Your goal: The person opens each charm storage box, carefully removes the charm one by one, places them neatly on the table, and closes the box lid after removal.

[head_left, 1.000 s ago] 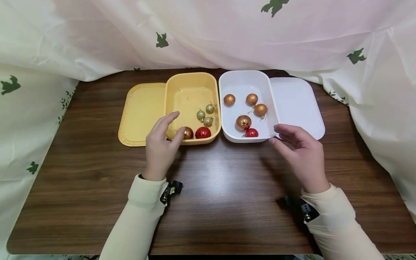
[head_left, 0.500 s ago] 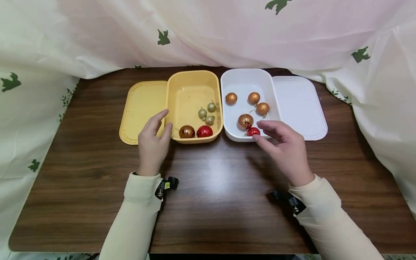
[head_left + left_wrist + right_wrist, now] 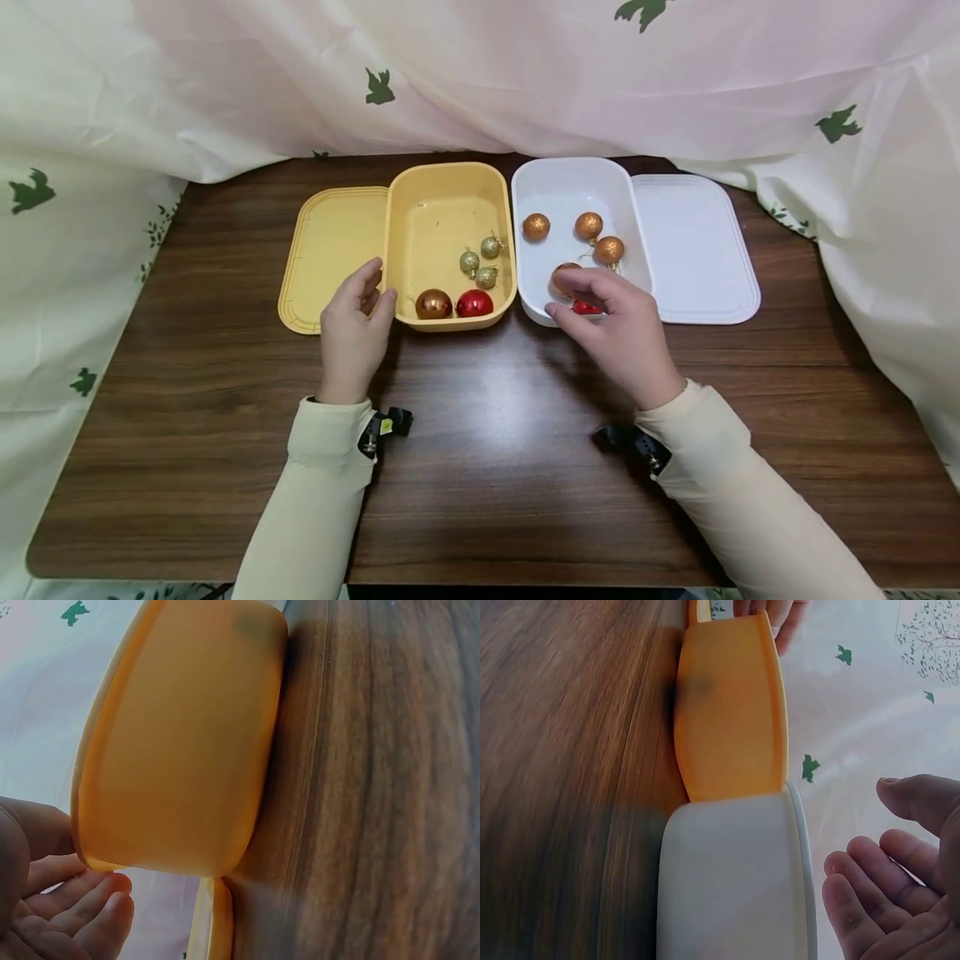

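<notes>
My left hand [image 3: 351,337] is at the near left corner of a yellow box [image 3: 418,237], fingers loosely bent, thumb by the rim. Inside that box are three small pale-gold glitter baubles [image 3: 469,262], a shiny brown bauble [image 3: 433,304] and a red bauble [image 3: 475,303]. Over the near end of the white box [image 3: 551,185] hovers my right hand [image 3: 624,337], thumb and fingers apart with nothing between them. Below it, a shiny copper bauble [image 3: 561,283] and a red bauble [image 3: 586,307] are partly hidden. Three orange glitter baubles [image 3: 609,250] lie farther back in the white box.
A yellow lid [image 3: 333,250] lies left of the yellow box, and a white lid [image 3: 701,250] right of the white box. The two boxes stand side by side on a dark wooden table [image 3: 480,483]. White cloth [image 3: 487,83] with green birds hangs behind.
My right hand has moved left, from the white box's right edge to over its near end. The left hand has drawn back leftward from above the yellow box. The baubles stay in place.
</notes>
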`<state>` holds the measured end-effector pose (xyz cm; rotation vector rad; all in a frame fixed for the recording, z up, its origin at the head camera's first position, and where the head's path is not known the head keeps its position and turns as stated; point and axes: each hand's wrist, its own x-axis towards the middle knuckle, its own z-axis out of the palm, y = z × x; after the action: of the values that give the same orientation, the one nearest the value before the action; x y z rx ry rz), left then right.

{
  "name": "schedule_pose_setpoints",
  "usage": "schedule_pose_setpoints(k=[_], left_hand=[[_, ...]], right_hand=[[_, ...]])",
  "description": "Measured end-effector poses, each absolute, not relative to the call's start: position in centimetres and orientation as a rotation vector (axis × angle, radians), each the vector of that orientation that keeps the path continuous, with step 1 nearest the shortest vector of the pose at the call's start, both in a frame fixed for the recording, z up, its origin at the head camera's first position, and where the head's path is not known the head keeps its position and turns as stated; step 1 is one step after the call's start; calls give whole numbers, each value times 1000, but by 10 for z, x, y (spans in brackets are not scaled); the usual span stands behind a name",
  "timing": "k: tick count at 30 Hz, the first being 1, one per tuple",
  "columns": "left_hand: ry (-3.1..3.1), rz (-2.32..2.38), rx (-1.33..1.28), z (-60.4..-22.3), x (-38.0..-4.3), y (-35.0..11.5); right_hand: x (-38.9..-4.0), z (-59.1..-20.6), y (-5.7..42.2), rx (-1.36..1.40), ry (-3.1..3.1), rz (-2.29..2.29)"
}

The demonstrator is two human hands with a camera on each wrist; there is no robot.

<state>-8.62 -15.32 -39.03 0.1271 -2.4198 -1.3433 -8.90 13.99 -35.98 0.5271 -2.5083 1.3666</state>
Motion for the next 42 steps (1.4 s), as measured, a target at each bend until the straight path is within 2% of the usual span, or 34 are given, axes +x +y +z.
schedule_pose_setpoints(k=[15,42], left_hand=[[-2428,-1353,152,-392,-86,-152],[-2429,-1369,137,-398,-89,-154]], right_hand=[[-100,-360,110,641,-2498,1363],[-120,-359,51,825,-2753,1069]])
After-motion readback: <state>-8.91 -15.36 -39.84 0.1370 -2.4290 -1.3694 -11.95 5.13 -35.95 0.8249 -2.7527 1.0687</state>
